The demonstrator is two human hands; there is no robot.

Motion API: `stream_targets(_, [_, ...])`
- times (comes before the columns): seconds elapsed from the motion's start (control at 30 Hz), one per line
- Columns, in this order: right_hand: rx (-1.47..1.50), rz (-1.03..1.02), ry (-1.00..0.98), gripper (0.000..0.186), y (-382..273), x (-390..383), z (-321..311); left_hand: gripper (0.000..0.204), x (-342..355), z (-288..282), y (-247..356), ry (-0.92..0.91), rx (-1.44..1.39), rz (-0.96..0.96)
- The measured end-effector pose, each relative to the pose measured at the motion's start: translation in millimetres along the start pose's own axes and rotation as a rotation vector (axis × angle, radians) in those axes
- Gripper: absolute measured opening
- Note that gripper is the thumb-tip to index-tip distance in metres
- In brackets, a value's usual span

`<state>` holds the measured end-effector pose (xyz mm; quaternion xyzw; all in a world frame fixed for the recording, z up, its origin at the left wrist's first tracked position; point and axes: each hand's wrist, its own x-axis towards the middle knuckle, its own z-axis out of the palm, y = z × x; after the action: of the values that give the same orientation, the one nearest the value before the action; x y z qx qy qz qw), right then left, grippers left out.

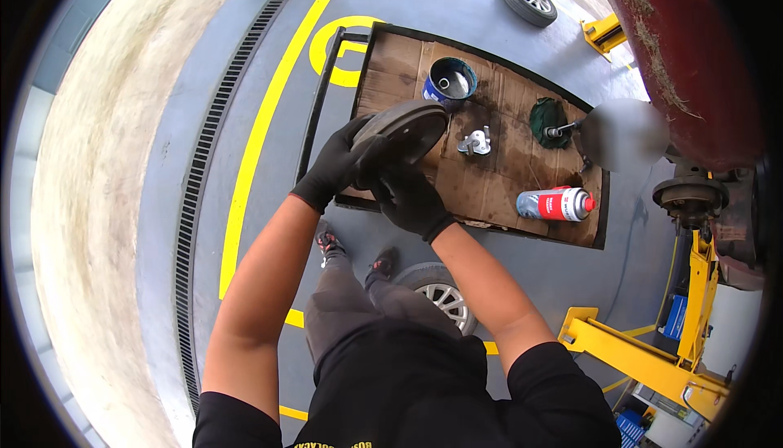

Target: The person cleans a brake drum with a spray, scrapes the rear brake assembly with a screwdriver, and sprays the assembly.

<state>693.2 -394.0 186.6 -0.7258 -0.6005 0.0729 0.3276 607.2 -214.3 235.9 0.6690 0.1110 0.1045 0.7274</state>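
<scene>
A dark metal brake drum (405, 131) is held up tilted over the near left part of the cart, its hollow side partly showing. My left hand (334, 161), in a black glove, grips its left rim. At the lower rim is my right hand (410, 200), gloved too and closed on the drum, its fingertips partly hidden in shadow. Beyond the drum stands an open blue tin (449, 81) with a dark smeared rim. A small silver metal part (475, 141) lies to the right of the drum, on stained cardboard (457, 183).
A spray can (556, 204) lies near the cart's right end; a dark green cloth (548, 121) and a metal tool (563, 130) are beyond it. A blurred patch hides that corner. Right stand a red car body (693, 64), wheel hub (690, 195) and yellow lift arm (636, 358). Wheels (528, 2) rest on the floor.
</scene>
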Motion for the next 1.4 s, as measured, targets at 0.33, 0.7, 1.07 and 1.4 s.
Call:
stream_targets(0.33, [-0.410, -0.119, -0.303, 0.067, 40, -4, -69, 0.062, 19, 25, 39, -0.051, 0.129, -0.021])
stream_targets(0.7, [-0.514, -0.204, -0.207, 0.055, 111, 1, -80, 0.067, 35, 32, 33, 0.035, 0.090, -0.013])
stream_targets(1.07, [-0.359, -0.172, -0.242, 0.053, 57, 1, -59, 0.058, 21, 40, 46, 0.063, 0.190, -0.015])
stream_targets(1.4, [0.273, 0.062, -0.178, 0.042, 31, -7, -23, 0.064, 35, 42, 30, 0.092, 0.207, -0.037])
